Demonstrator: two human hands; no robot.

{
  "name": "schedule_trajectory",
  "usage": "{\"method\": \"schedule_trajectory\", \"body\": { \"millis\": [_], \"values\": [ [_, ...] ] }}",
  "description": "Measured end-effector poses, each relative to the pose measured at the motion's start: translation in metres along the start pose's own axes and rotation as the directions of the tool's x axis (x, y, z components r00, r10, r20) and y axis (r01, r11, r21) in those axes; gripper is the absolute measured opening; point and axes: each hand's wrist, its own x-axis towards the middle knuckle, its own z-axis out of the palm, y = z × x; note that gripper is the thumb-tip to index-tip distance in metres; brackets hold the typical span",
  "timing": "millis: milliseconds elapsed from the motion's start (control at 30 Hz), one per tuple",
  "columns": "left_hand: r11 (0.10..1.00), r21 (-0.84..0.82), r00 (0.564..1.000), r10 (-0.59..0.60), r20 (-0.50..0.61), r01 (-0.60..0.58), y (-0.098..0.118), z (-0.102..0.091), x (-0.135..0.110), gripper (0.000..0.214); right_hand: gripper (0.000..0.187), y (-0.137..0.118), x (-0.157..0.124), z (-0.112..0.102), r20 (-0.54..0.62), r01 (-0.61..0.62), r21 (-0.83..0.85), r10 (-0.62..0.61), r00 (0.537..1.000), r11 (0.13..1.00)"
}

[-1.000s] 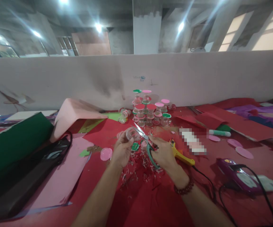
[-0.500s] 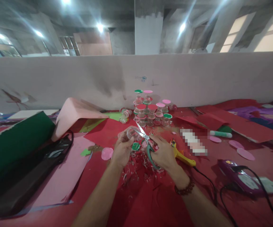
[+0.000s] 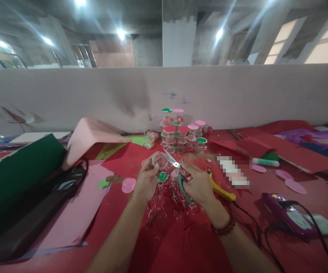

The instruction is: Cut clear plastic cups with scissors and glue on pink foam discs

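Observation:
My left hand (image 3: 147, 178) pinches a small clear plastic cup (image 3: 160, 160) by its side, its round mouth turned toward me. Green-handled scissors (image 3: 177, 164) are held in my right hand (image 3: 196, 184), blades parted, with one blade at the cup's rim. Below the hands lie a green paper disc (image 3: 163, 176) and thin paper shreds (image 3: 164, 201). A pink paper disc (image 3: 128, 185) rests left of my left hand. Behind the scissors stands a stack of clear cups (image 3: 181, 132) topped with pink, red and green discs.
A yellow glue gun (image 3: 222, 190) with a black cord lies right of my right hand. Farther right are a purple power strip (image 3: 290, 216), a green-and-white tube (image 3: 265, 162) and pink discs (image 3: 295, 186). Pink sheets (image 3: 75, 204), a black bag (image 3: 39, 204) and green board (image 3: 24, 174) cover the left side.
The cup has turned slightly in my left hand, its mouth now showing rounder. The scissor blades have shifted a little at its rim.

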Motion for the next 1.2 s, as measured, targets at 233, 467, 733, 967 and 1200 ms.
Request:
{"method": "schedule_trajectory", "body": {
  "millis": [233, 467, 733, 967, 1200],
  "values": [
    [1.000, -0.019, 1.000, -0.006, -0.005, 0.006, -0.0013, -0.0024, 0.0004, 0.036, 0.036, 0.0045, -0.0001, 0.0052, 0.027, -0.007, 0.102, 0.005, 1.000, 0.995],
    [0.999, -0.035, 1.000, 0.001, -0.004, -0.001, 0.0006, -0.0006, 0.0005, 0.034, 0.022, -0.0005, 0.0030, 0.0016, 0.113, -0.082, 0.257, 0.054, 0.992, 0.963],
    [0.997, -0.066, 0.998, -0.029, -0.060, 0.025, 0.0038, -0.0038, 0.0006, 0.039, 0.045, -0.0023, -0.0005, 0.0009, -0.018, -0.027, 0.056, 0.028, 0.999, 0.998],
    [0.998, -0.063, 0.998, 0.015, -0.056, -0.019, 0.0008, -0.0078, 0.0046, 0.041, 0.035, 0.0001, -0.0021, 0.0037, -0.011, -0.001, -0.045, 0.001, 1.000, 0.999],
    [0.999, -0.045, 0.995, -0.001, -0.097, -0.003, 0.0006, -0.0070, 0.0048, 0.039, 0.031, 0.0039, -0.0019, 0.0058, 0.007, 0.033, -0.050, -0.033, 0.999, 0.998]
  ]
}}
